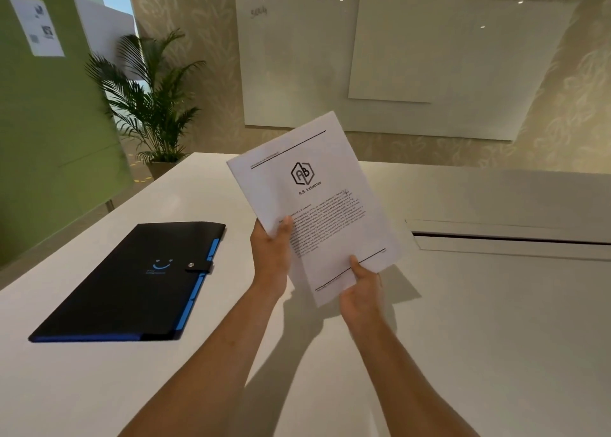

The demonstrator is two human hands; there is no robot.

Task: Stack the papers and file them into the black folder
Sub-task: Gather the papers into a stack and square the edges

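printed papers (325,202) in both hands, logo letterhead

A: Any readable text?
B: Top sheet of the papers (317,205): a hexagon logo with "AB", and "A.B. Industries" under it. Body paragraph, header and footer lines too small to read.
A: Black folder (132,281)?
B: Blue smiley mark on the cover, tiny line beneath, unreadable.
A: Walls?
B: Faint scribble on the whiteboard (297,60), can't tell. Poster (36,23) on the green wall blurred.
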